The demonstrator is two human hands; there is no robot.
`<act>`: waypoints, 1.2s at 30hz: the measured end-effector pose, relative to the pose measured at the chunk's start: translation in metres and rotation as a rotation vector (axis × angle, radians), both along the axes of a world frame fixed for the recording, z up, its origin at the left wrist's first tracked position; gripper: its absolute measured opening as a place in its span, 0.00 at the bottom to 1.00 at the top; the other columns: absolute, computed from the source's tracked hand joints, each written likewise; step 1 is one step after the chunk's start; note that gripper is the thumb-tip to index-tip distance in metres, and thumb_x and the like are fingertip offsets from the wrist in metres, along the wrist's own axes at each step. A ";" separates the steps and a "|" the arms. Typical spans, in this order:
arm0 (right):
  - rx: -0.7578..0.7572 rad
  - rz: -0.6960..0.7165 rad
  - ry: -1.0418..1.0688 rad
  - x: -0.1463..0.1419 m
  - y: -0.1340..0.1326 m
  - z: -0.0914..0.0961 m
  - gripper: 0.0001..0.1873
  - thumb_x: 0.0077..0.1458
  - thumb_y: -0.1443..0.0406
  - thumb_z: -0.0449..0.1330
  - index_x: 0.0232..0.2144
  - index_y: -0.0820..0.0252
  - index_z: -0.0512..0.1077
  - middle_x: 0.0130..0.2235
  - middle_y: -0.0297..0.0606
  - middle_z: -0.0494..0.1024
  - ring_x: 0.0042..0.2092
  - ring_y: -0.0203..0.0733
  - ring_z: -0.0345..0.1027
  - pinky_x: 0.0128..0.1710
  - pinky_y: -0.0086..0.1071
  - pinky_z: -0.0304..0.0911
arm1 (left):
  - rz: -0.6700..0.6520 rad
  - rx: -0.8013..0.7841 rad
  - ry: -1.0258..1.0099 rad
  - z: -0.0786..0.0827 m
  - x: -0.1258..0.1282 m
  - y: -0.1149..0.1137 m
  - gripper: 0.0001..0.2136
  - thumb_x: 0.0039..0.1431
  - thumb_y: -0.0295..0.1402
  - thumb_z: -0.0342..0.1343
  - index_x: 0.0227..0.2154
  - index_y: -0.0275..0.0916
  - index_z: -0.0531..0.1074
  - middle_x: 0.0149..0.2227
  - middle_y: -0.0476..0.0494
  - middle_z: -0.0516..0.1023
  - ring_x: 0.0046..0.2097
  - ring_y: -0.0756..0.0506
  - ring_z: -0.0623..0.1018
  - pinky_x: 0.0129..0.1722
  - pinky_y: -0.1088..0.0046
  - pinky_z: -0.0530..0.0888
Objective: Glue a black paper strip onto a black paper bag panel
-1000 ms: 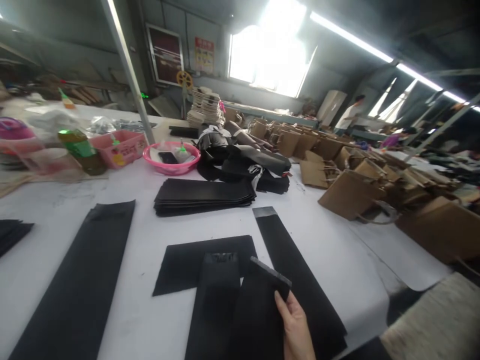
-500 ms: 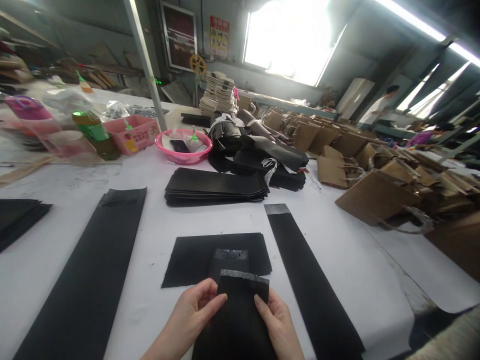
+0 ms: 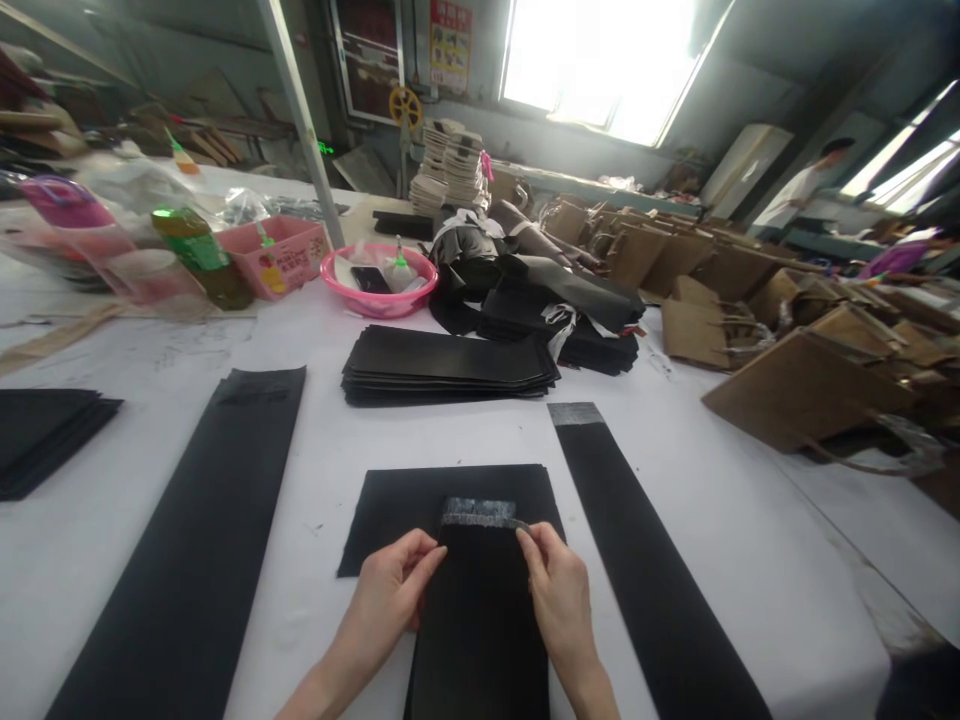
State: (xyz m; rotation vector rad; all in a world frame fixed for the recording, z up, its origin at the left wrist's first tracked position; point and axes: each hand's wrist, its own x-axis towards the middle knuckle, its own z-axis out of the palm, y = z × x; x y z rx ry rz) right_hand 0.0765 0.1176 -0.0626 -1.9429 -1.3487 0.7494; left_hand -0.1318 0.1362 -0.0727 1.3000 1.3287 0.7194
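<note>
A black strip (image 3: 480, 620) with a whitish, glue-like band along its far end lies between my hands. My left hand (image 3: 394, 590) pinches its left edge near that end. At the far right corner, my right hand (image 3: 559, 590) grips the strip between thumb and fingers, and the corner curls up slightly. Just beyond the held edge shows another whitish band (image 3: 480, 508) on a black piece underneath. Both lie over a wider black sheet (image 3: 390, 500) set crosswise on the white table. How far the strip touches the piece below is hidden.
Long black strips lie at left (image 3: 187, 520) and right (image 3: 645, 540). Beyond is a stack of black sheets (image 3: 450, 360), with a pink basin (image 3: 379, 295) and black rolls behind. Brown paper bags (image 3: 817, 380) crowd the right side. A person (image 3: 799, 190) stands in the far background.
Both hands have moved the black strip forward and lowered its whitish end against the banded piece beneath. The view has shifted slightly, so the surroundings sit farther right.
</note>
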 end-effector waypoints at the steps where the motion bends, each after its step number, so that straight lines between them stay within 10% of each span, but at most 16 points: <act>1: -0.006 -0.011 -0.060 0.000 0.003 0.000 0.21 0.61 0.49 0.50 0.27 0.56 0.65 0.23 0.31 0.68 0.25 0.37 0.62 0.24 0.27 0.50 | -0.004 0.003 0.017 -0.001 0.000 0.001 0.20 0.61 0.51 0.49 0.28 0.38 0.66 0.17 0.53 0.66 0.17 0.50 0.69 0.15 0.81 0.64; 36: -0.093 0.025 -0.214 0.008 0.008 -0.014 0.20 0.60 0.47 0.50 0.26 0.54 0.67 0.25 0.29 0.72 0.27 0.38 0.67 0.26 0.29 0.53 | 0.058 -0.065 0.116 -0.005 0.007 0.012 0.18 0.62 0.49 0.48 0.25 0.39 0.62 0.15 0.54 0.66 0.13 0.50 0.69 0.09 0.84 0.57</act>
